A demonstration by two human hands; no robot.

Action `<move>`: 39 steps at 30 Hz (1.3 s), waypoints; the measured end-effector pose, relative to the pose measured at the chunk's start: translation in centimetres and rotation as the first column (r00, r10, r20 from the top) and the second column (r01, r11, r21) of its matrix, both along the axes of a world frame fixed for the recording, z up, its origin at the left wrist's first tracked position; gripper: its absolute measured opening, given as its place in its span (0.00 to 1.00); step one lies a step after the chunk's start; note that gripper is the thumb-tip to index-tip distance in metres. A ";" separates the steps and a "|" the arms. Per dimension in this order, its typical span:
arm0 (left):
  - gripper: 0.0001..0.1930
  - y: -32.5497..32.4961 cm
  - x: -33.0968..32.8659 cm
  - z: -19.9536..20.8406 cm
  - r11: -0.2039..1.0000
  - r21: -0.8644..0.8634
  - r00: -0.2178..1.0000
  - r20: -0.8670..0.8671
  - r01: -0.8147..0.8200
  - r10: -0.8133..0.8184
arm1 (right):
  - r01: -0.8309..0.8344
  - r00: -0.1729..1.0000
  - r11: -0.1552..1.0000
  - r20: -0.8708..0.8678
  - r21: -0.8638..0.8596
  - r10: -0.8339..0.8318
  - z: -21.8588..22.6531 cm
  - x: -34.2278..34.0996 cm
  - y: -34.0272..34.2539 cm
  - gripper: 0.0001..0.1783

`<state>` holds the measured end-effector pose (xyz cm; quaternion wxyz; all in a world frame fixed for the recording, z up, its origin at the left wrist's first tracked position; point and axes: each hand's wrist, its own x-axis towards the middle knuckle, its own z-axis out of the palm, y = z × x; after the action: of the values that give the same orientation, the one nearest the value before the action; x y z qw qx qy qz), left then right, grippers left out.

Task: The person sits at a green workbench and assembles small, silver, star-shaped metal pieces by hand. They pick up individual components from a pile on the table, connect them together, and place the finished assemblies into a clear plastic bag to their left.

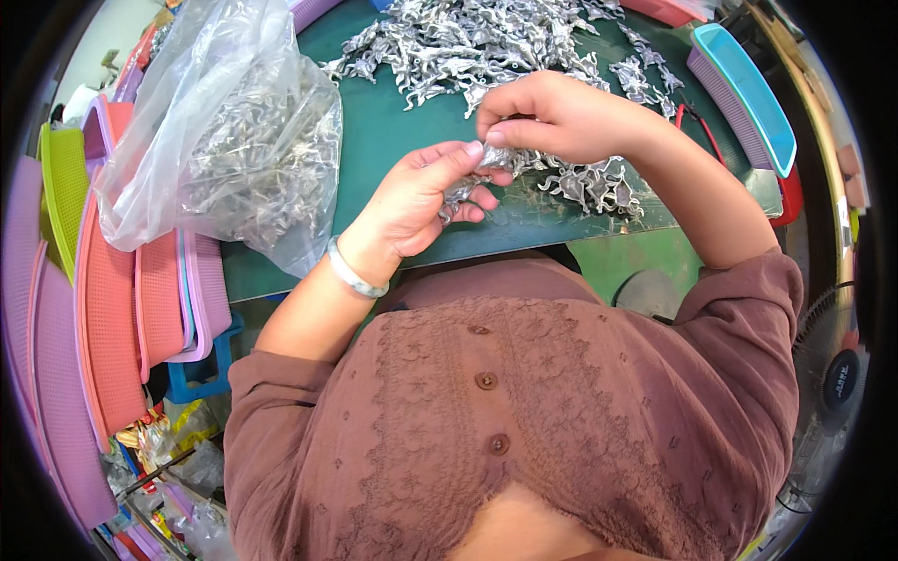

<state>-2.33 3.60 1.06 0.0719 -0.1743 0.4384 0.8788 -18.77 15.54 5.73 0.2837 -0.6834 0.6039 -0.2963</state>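
My left hand (pixel 407 196), with a pale bangle at the wrist, is closed round a silvery cast metal piece (pixel 461 193); the fingers cover much of its shape. At that piece's upper end my right hand (pixel 552 114) pinches with thumb and forefinger; what lies between these fingertips is mostly hidden. Beneath the right wrist, a small group of curly silvery castings (pixel 599 187) lies near the table's front edge. A large heap of similar castings (pixel 449 51) spreads over the green table (pixel 369 122) beyond both hands.
A clear plastic bag (pixel 224 140) full of silvery castings stands left of my left hand. Pink baskets (pixel 110 318) are stacked at the far left. Red-handled pliers (pixel 697 126) and a turquoise-lined basket (pixel 744 89) are at the right, with a fan (pixel 832 374) lower down.
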 end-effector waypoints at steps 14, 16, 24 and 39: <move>0.07 0.1 0.5 -1.9 0.974 0.186 0.982 -0.113 -0.127 0.150 | 0.240 0.688 0.924 0.619 0.299 -0.379 -2.0 0.8 1.4 0.11; 0.08 0.3 0.5 -1.8 0.974 0.184 0.983 -0.100 -0.135 0.155 | 0.246 0.666 0.924 0.642 0.291 -0.380 -1.7 0.9 1.7 0.10; 0.11 0.4 0.6 -1.1 0.990 0.110 0.991 -0.089 -0.085 0.095 | 0.286 0.641 0.912 0.649 0.294 -0.410 -2.7 0.8 2.1 0.10; 0.17 0.1 0.9 -1.6 0.966 0.248 0.991 -0.085 -0.075 0.098 | 0.326 0.541 0.908 0.735 0.264 -0.408 -3.9 1.2 2.1 0.09</move>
<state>-1.44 3.71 -0.52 0.0329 -0.1402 0.3220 0.9357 -17.52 17.60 1.86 0.4794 -0.3314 0.5643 -0.5847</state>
